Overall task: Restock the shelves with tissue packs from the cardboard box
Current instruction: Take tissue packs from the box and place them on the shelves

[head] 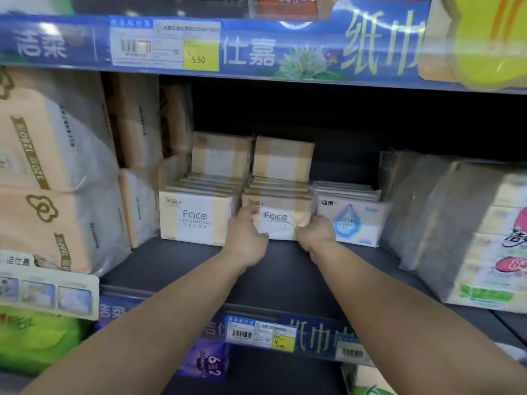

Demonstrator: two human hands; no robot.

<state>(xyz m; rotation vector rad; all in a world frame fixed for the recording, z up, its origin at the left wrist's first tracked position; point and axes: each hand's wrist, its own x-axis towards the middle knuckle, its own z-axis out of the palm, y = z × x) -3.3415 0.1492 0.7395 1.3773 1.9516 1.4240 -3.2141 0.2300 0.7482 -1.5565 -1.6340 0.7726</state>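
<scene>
Both arms reaching deep onto the dark shelf [182, 269]. Left hand [246, 238] curled on the left end of a Face tissue pack [281, 220], thumb up on its front. Right hand [315, 233] curled round the right end of the same pack. Pack standing upright on the shelf, well back from the front edge, at the front of the middle row. Another Face pack [196, 219] just beside it on the left, a blue drop pack [352, 220] touching on the right. Big orange bundles [54, 172] along the left side. Yellow price tag [283, 342] on the front edge.
</scene>
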